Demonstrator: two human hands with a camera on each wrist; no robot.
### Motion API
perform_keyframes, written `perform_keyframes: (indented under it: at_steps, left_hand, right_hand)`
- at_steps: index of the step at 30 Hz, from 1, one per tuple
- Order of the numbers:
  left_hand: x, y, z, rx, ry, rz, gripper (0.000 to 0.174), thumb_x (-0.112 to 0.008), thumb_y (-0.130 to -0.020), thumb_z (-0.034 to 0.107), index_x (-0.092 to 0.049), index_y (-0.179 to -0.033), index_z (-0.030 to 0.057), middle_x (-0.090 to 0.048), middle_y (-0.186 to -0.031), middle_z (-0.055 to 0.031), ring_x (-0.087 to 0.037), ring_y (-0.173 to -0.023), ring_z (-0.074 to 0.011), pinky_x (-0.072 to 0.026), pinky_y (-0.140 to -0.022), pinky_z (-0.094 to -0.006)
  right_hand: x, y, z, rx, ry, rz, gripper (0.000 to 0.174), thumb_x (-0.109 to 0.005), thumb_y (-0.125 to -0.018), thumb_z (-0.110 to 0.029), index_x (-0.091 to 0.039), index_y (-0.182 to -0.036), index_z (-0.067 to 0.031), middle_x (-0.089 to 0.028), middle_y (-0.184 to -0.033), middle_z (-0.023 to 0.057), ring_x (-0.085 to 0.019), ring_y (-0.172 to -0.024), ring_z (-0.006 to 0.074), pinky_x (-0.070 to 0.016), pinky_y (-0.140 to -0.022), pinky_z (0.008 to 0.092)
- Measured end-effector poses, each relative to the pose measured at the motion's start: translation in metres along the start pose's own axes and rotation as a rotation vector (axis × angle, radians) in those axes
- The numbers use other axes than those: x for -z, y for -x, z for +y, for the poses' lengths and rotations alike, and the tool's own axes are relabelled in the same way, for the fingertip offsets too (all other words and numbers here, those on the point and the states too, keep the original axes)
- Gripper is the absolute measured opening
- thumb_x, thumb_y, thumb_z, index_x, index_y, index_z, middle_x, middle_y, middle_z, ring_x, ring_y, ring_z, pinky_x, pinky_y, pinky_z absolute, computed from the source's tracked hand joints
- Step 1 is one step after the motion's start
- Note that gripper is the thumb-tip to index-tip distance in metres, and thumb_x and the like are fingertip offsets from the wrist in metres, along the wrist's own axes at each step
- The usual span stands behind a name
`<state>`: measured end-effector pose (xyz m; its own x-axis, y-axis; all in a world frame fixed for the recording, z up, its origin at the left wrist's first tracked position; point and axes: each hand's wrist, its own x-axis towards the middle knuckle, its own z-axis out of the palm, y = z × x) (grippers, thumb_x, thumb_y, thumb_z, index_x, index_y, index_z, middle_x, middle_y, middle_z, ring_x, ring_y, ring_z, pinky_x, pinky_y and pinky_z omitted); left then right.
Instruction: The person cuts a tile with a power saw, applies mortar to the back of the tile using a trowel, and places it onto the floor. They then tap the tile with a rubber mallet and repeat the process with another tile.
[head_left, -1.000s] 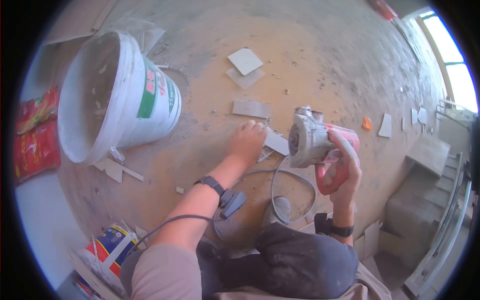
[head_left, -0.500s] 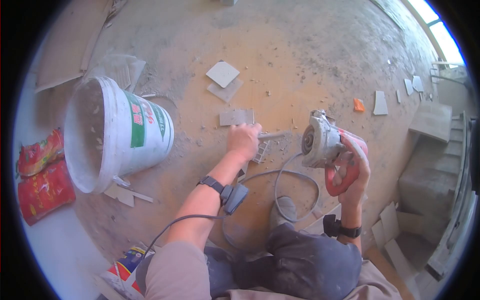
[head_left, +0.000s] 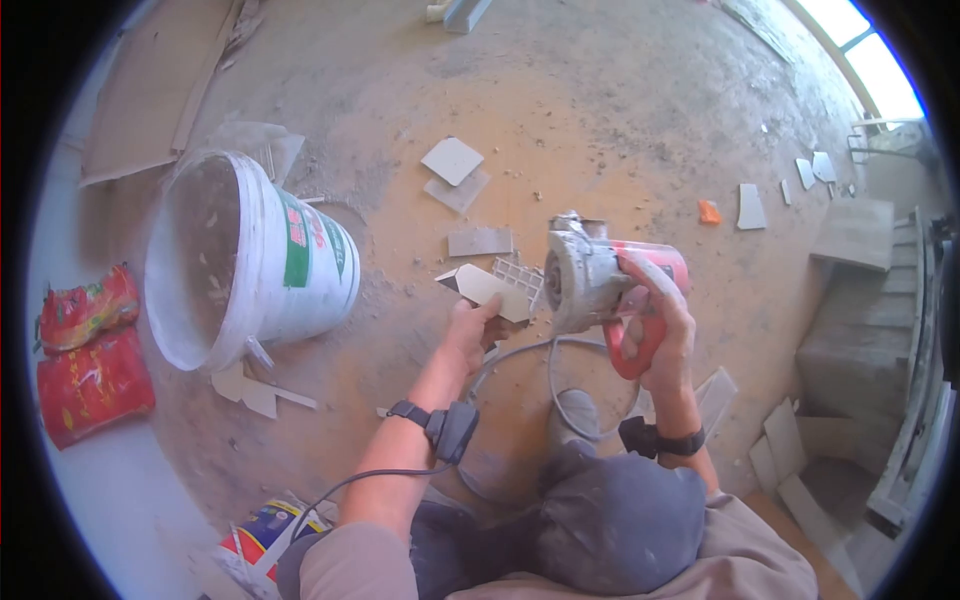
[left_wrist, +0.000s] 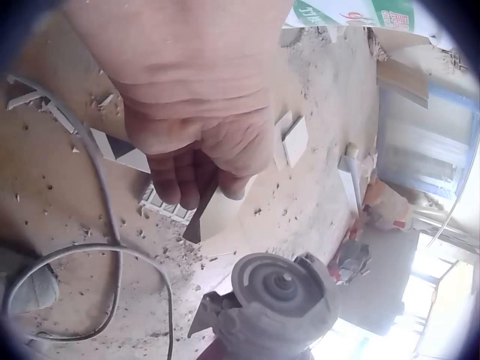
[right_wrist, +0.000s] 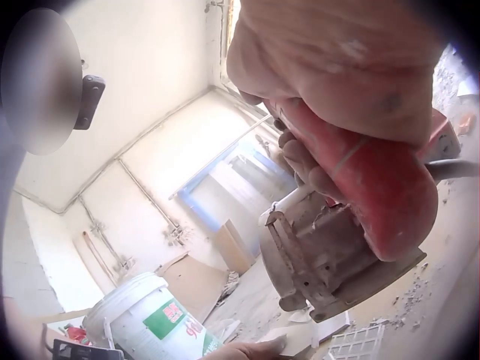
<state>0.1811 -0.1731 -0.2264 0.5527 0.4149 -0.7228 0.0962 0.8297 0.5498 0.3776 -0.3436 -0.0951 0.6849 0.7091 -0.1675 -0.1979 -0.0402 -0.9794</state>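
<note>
My left hand (head_left: 468, 335) pinches a pale tile piece (head_left: 490, 290) with a pointed end, held just above the floor. In the left wrist view the fingers of the left hand (left_wrist: 199, 161) grip that tile piece (left_wrist: 221, 214), seen nearly edge-on. Beside it lies a white plastic grid (head_left: 520, 280). My right hand (head_left: 668, 325) is curled round the red handle of a power cutter (head_left: 585, 275), whose grey dusty disc head faces the tile piece. The right wrist view shows the right hand (right_wrist: 337, 82) on the red handle (right_wrist: 352, 172).
A white bucket (head_left: 300, 260) lies tipped at the left, near red bags (head_left: 95, 370). Tile pieces (head_left: 453, 161) are scattered on the floor, with an orange scrap (head_left: 709, 212) at the right. A grey cable (head_left: 500, 355) loops near a foot (head_left: 575, 412).
The left hand has lifted and turned the tile piece, its pale face now upward, beside the exposed grid. The right hand has brought the cutter leftward, closer to it.
</note>
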Motion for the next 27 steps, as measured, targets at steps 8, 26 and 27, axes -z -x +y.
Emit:
perform_keyframes:
  at_steps: [8,26,27]
  left_hand:
    - [0.011,0.021,-0.01,-0.024,0.07,-0.047,0.028,-0.063,-0.1,0.026,-0.059,-0.121,0.0076,-0.071,-0.109,-0.0074,-0.069,-0.089,-0.0184,-0.0524,-0.064,-0.0304]
    - [0.024,0.018,-0.021,-0.135,0.11,-0.04,0.029,-0.063,-0.1,0.023,-0.057,-0.123,0.0049,-0.07,-0.108,-0.0107,-0.069,-0.087,-0.0215,-0.0556,-0.067,-0.0321]
    - [0.023,0.018,-0.021,-0.135,0.107,-0.037,0.029,-0.063,-0.1,0.023,-0.057,-0.123,0.0045,-0.07,-0.108,-0.0108,-0.069,-0.086,-0.0214,-0.0557,-0.067,-0.032]
  right_hand:
    - [-0.034,0.008,-0.006,0.0,0.038,-0.066,0.049,-0.044,-0.103,-0.032,-0.063,-0.133,0.0009,-0.063,-0.133,0.0085,-0.057,-0.104,0.0144,-0.0457,-0.093,0.0288]
    - [-0.044,0.009,0.009,-0.046,0.034,-0.058,0.049,-0.044,-0.102,-0.034,-0.065,-0.131,0.0002,-0.064,-0.131,0.0069,-0.056,-0.108,0.0151,-0.0446,-0.096,0.0296]
    - [-0.042,0.009,0.011,-0.059,0.026,-0.062,0.049,-0.044,-0.102,-0.034,-0.065,-0.131,0.0001,-0.064,-0.131,0.007,-0.056,-0.109,0.0155,-0.0444,-0.097,0.0299]
